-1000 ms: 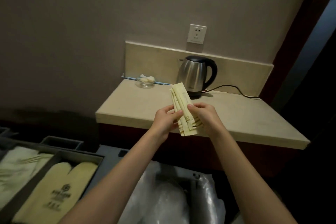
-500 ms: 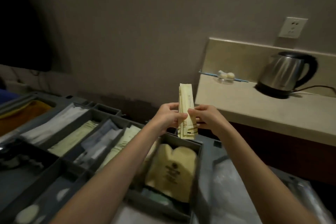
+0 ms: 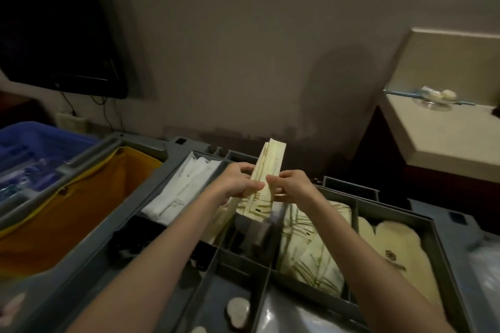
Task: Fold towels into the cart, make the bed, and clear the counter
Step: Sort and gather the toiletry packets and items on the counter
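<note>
Both hands grasp a thin stack of cream paper packets (image 3: 266, 173) above the grey cart tray (image 3: 244, 257): the left hand (image 3: 238, 180) pinches its left edge, the right hand (image 3: 290, 186) its right edge. The stack stands nearly upright over the compartment with similar packets (image 3: 311, 249).

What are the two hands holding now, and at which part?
Both hands, left hand and right hand, hold a stack of pale yellow packets, fingers pinching its lower half from either side, above the cart tray.

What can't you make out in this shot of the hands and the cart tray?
- Head view, print on the packets: too small and blurred.
- Tray compartment beneath the left hand and right hand: hidden by hands and forearms.
- Dish contents on the counter: too small.
- Blue bin: cut off by the left edge.
</note>
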